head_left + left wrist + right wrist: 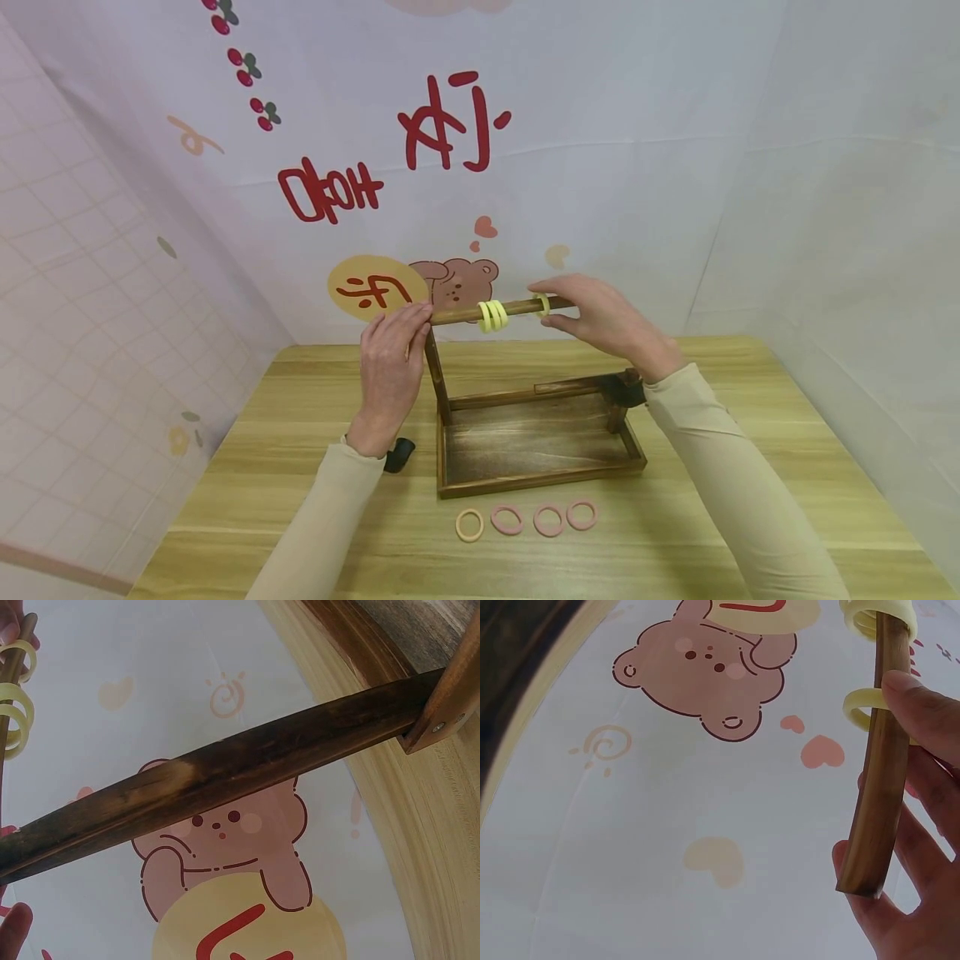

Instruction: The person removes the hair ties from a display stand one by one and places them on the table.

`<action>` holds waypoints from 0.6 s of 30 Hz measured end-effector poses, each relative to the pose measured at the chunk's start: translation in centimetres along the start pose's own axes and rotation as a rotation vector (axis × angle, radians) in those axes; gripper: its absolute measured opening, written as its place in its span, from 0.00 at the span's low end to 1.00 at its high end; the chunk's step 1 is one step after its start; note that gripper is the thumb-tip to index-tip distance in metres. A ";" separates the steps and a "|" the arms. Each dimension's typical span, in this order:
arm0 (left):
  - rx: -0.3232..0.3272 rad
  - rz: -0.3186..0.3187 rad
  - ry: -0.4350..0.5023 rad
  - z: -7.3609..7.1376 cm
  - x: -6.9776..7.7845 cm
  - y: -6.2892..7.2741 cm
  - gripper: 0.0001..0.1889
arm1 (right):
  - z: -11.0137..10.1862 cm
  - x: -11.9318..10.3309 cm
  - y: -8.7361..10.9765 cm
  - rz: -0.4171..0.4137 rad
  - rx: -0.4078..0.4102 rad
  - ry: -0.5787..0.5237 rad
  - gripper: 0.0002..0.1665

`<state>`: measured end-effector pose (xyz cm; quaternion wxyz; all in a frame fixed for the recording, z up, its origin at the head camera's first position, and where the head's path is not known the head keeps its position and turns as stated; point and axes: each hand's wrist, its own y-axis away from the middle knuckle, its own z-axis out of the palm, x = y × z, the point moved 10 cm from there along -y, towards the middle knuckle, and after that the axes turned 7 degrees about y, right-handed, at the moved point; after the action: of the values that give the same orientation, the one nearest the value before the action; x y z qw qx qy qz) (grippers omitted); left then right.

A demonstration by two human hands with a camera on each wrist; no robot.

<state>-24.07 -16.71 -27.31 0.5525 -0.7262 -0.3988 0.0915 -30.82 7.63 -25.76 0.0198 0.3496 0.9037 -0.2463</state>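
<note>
A dark wooden stand (442, 375) has a tray base, an upright post and a horizontal bar (457, 316) at the top. My left hand (392, 367) holds the bar's left end where it meets the post, with fingers over the top. On the bar's middle hangs a cluster of yellow rings (492, 317). Farther right, another yellow ring (859, 705) encircles the bar, and my right hand (600, 321) pinches it between thumb and fingers. The free end of the bar (866, 877) reaches into the right palm area in the right wrist view.
Nearer me on the wooden table (360, 533) lie a pale orange ring (469, 537) and three pink rings (549, 532) in a row. The stand's tray (540, 486) sits behind them. A printed white cloth (600, 183) hangs at the back.
</note>
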 end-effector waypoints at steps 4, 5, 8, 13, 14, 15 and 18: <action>0.002 0.003 0.000 -0.1 0.0 0.0 0.13 | -0.1 0.2 0.1 0.009 -0.001 0.001 0.31; 0.001 0.003 0.001 0.0 0.0 0.0 0.13 | -0.1 0.2 0.2 0.011 -0.001 0.001 0.31; -0.002 0.000 0.001 0.0 0.0 0.0 0.13 | -0.1 0.4 0.3 0.014 0.002 0.002 0.31; -0.006 -0.004 0.005 0.0 0.0 -0.1 0.13 | -0.2 0.6 0.4 0.018 0.007 0.008 0.30; -0.005 -0.004 0.005 0.0 0.0 -0.1 0.13 | -0.3 0.6 0.5 0.017 0.007 0.010 0.30; -0.004 -0.004 0.006 0.0 0.0 -0.1 0.13 | -0.3 0.6 0.5 0.016 0.008 0.011 0.30; 0.003 -0.003 0.005 0.0 0.1 -0.1 0.13 | -0.4 0.7 0.5 0.016 0.008 0.011 0.30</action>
<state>-24.05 -16.70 -27.21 0.5549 -0.7249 -0.3984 0.0893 -30.94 8.59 -25.75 0.0153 0.3581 0.9000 -0.2480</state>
